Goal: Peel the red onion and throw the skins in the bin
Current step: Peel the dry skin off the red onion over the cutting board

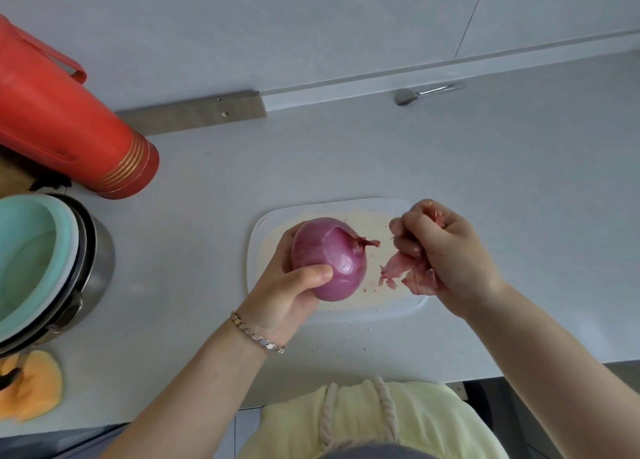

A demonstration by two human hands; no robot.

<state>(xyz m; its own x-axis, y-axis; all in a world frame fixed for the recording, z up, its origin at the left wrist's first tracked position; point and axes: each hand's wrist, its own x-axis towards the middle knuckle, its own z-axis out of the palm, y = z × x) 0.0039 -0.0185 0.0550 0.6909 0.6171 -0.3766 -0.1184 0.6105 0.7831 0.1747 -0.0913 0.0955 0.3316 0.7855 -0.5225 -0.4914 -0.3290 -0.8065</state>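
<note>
My left hand [287, 292] grips a large red onion [332, 254] above the white cutting board [349, 311]; its purple flesh is bare and smooth, and a dry stem tip points right. My right hand [440, 247] is curled round a bunch of loose pinkish onion skins [398, 271], which hang from the fist just right of the onion. A few skin crumbs lie on the board below. No bin is plainly in view.
A red thermos flask [69, 126] lies at the left. A steel pot with a mint-green lid [41, 264] stands below it, and an orange cloth [31, 386] at the lower left. A metal spoon [422, 93] rests by the back wall.
</note>
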